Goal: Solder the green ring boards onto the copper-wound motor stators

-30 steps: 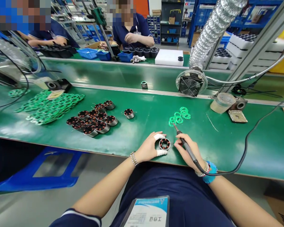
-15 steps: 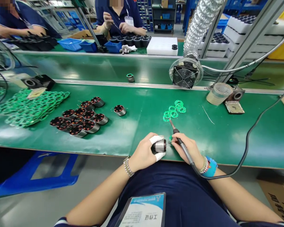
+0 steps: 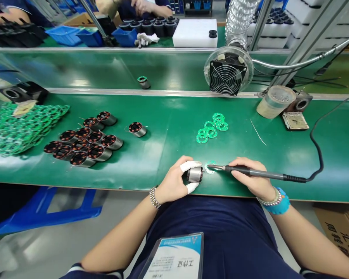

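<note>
Between the thumb and fingers of my left hand (image 3: 174,180), which wears white finger cots, a motor stator (image 3: 195,174) lies on its side near the table's front edge. A green ring-shaped circuit board (image 3: 211,167) is right beside the stator's right end, by its wire leads. My right hand (image 3: 253,176) grips a soldering iron (image 3: 247,171) like a pen, its tip pointing left at the ring board. Whether the tip touches the board I cannot tell. Several loose green ring boards (image 3: 211,130) lie farther back.
Grouped stators (image 3: 84,141) stand left, with one stator (image 3: 137,129) apart. Stacked green boards (image 3: 23,128) lie far left. A fan (image 3: 227,76) hangs at the back. A plastic tub (image 3: 275,102) and a solder-tip cleaning pad (image 3: 295,121) stand right. The iron's cable (image 3: 318,151) runs right.
My right hand has moved right and turned the iron from upright to level, its tip now at the ring board by the stator. My left hand still holds the stator. The view has tilted down.
</note>
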Tool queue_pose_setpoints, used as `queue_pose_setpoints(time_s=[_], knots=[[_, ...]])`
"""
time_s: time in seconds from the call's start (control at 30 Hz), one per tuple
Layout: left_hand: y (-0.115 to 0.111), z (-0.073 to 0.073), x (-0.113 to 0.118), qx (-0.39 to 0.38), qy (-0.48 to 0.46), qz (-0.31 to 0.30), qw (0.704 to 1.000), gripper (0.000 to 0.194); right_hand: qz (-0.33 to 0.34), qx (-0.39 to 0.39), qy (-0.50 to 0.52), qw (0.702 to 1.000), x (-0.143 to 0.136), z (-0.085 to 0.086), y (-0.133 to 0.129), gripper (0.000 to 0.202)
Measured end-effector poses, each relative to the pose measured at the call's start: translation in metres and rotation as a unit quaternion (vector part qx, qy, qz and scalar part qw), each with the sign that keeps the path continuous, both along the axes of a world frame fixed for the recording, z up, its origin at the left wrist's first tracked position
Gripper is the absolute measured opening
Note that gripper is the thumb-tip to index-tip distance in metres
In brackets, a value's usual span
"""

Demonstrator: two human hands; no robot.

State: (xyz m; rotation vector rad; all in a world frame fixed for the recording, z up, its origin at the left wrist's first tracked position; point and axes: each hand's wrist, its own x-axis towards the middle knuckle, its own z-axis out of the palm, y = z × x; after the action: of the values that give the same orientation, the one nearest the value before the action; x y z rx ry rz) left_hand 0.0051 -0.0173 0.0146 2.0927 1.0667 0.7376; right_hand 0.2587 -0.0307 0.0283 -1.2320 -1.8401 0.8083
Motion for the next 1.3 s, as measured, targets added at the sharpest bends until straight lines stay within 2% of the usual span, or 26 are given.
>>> queue_pose_setpoints(time_s=[0.1,0.4,0.77,1.3], knots=[[0.0015,-0.0006,-0.0003,-0.007,-0.004,-0.001,1.000,0.047,0.030,0.001,0.002,1.000,-0.0009,0.0016,0.0011,0.010],[0.0044,0.0000,0.0004,-0.007,-0.012,-0.001,1.000,0.046,0.052,-0.002,-0.008,0.999,-0.0038,0.0058,0.0024,0.010],[0.0055,0.0000,0.0002,-0.014,-0.020,0.002,1.000,0.046,0.025,-0.011,-0.003,1.000,-0.0037,0.0050,0.0019,0.009],[0.0043,-0.0011,0.0001,-0.011,-0.017,0.003,1.000,0.046,0.035,-0.002,-0.004,0.999,-0.0023,0.0024,0.0011,0.009]])
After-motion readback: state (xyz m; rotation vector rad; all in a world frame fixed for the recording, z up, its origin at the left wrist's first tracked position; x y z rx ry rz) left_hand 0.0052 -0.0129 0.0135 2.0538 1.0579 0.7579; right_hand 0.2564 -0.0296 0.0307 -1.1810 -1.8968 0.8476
